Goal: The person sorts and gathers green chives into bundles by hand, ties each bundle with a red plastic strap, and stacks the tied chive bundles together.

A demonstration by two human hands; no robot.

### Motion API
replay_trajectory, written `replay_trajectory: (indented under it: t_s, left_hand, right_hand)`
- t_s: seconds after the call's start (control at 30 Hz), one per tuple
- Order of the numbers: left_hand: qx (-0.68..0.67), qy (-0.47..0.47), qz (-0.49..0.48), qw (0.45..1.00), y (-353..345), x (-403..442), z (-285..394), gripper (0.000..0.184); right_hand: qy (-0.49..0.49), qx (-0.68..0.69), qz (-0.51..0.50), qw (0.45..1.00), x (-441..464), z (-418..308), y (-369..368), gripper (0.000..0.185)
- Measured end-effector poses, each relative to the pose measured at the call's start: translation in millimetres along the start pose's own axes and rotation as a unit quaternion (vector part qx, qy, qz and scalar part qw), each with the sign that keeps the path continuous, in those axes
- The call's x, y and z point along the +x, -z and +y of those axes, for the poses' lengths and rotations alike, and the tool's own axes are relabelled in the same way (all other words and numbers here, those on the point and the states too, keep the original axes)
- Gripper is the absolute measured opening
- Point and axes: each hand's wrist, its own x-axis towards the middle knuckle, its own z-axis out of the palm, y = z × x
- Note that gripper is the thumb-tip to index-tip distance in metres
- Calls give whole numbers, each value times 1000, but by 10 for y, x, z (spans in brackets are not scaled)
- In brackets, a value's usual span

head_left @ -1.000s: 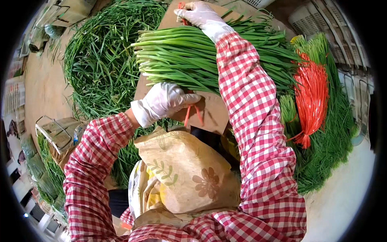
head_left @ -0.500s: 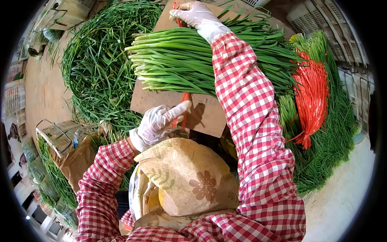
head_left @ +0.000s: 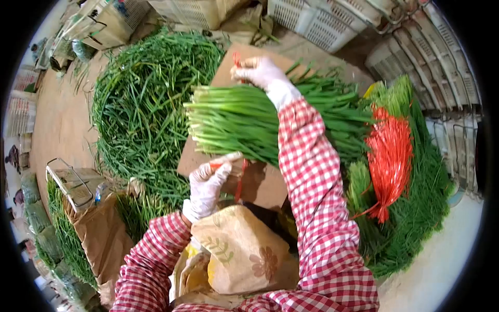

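A thick bunch of garlic chives (head_left: 236, 122) lies across a brown board (head_left: 195, 164), its pale cut ends toward the left. My right hand (head_left: 262, 75), in a white glove, is closed on one end of a red plastic tie (head_left: 236, 58) beyond the bunch. On the near side my left hand (head_left: 205, 190), also gloved, grips the tie's other end, with its index finger stretched toward the bunch. A strand of the tie hangs at the board's near edge. The tie's middle is hidden, apparently beneath the chives.
A big heap of loose green leaves (head_left: 150, 109) lies left of the board. To the right, a bundle of red plastic strips (head_left: 390, 164) rests on more chives (head_left: 421, 208). Plastic crates (head_left: 317, 23) stand at the back. A brown-paper-wrapped basket (head_left: 99, 229) is at left.
The view has shifted, so the bunch and board appear lower. Both hands keep hold of the tie, and my left hand has turned, its fingers now nearer the cut ends.
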Motion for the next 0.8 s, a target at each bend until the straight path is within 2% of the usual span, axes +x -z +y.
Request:
replay_trajectory:
  t_s: [0.07, 0.1, 0.23, 0.43, 0.5, 0.6, 0.63, 0.67, 0.7, 0.77, 0.8]
  left_hand:
    - [-29, -22, -20, 999, -40, 15, -63, 23]
    - [-27, -22, -18, 999, -89, 5, -34, 24]
    - [7, 4, -33, 999, -81, -5, 24, 20]
    - [1, 39, -29, 999, -65, -13, 30, 22]
    - [35, -9, -9, 999, -152, -23, 63, 27]
    - [49, -1, -40, 998, -122, -93, 356, 27]
    - [113, -61, -33, 991, -119, -63, 495, 26]
    - [115, -137, -55, 982, -59, 6, 626, 23]
    - [132, -298, -34, 945, -53, 195, 698, 15]
    - [195, -313, -8, 930, -75, 488, 1132, 16]
    - [264, -278, 48, 922, -66, 713, 1260, 16]
  right_hand:
    - [-32, 78, -26, 996, -134, -123, 33, 23]
    - [-37, 68, -28, 997, -204, -194, 50, 23]
    - [-40, 86, -40, 995, -261, -242, 69, 24]
    - [-42, 215, -73, 973, -234, -164, 70, 20]
    - [-36, 184, -60, 980, -255, -167, 60, 20]
    - [-22, 124, -29, 992, -329, -227, 24, 17]
    - [10, 135, -25, 990, -334, -214, 12, 16]
    - [42, 146, -21, 988, -349, -200, 5, 15]
    - [41, 147, -14, 988, -391, -245, 6, 14]
    - [38, 152, -29, 987, -421, -276, 35, 14]
    - [34, 157, -43, 986, -424, -288, 42, 15]
